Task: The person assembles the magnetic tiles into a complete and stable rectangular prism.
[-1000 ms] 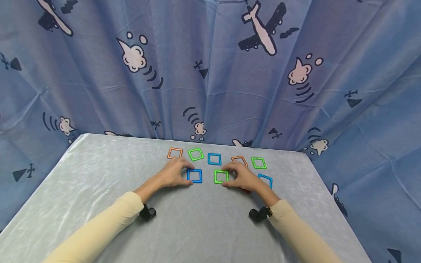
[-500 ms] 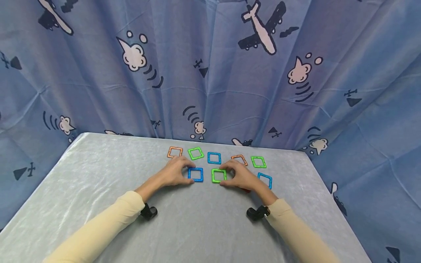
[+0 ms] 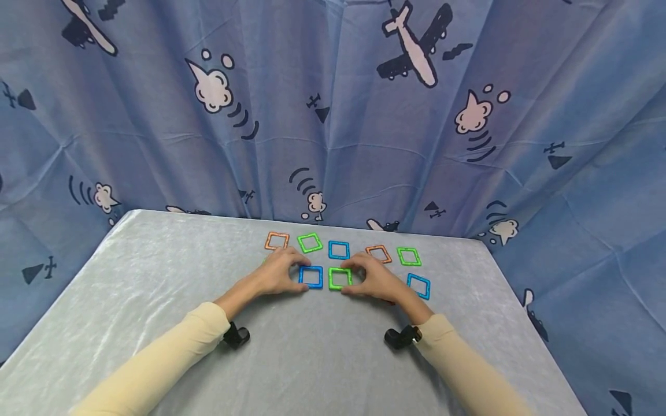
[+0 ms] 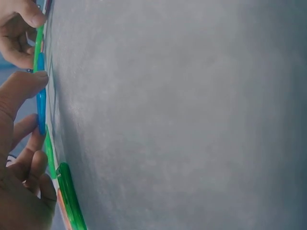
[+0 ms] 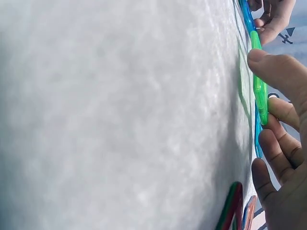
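In the head view my left hand [image 3: 279,273] pinches a blue square frame tile [image 3: 311,267] by its left side, thumb at the near edge and fingers at the far edge. My right hand [image 3: 376,279] grips a green square frame tile [image 3: 330,278] likewise from the right. The two tiles face each other side by side with a narrow gap in the head view. Both wrist views show the blue tile [image 4: 41,103] and green tile [image 5: 259,86] nearly edge to edge; whether they touch I cannot tell. A shadow on the cloth lies apart from the green tile, which is raised.
Behind the hands lie an orange tile [image 3: 277,233], a green tile [image 3: 313,250], a blue tile [image 3: 339,257], and farther right another orange, green [image 3: 412,264] and blue tile [image 3: 419,278]. More green pieces [image 4: 71,196] lie by my left hand, and dark red and green ones [image 5: 232,206] under my right.
My right hand has carried the green tile leftward, narrowing the gap to the blue one. The left hand has shifted slightly right with the blue tile.
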Available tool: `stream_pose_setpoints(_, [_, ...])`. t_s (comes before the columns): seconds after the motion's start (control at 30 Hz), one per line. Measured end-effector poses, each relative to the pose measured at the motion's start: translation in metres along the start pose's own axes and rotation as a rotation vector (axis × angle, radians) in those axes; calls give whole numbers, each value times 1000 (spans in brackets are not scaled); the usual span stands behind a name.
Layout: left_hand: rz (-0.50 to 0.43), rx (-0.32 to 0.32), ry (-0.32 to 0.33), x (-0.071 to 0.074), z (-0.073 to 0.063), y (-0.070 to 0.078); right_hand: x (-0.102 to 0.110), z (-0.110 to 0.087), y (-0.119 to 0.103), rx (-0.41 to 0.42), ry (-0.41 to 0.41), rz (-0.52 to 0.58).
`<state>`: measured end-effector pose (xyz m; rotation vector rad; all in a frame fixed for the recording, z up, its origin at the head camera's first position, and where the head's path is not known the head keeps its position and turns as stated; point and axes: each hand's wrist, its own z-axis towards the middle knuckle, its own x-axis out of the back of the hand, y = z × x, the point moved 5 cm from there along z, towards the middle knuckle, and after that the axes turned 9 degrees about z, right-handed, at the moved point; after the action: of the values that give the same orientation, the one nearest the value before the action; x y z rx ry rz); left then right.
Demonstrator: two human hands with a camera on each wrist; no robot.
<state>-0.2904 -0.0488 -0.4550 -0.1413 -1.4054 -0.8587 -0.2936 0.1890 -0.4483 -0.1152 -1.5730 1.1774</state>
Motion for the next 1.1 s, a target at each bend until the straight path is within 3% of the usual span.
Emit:
stream_pose_setpoints(0.6, [-3,-26,-22,1,1,6,-8,2,-5,23,6,26])
stream_pose_setpoints(1.1, [11,-79,10,-1,0,6,-11,0,-5,-13,-9,35])
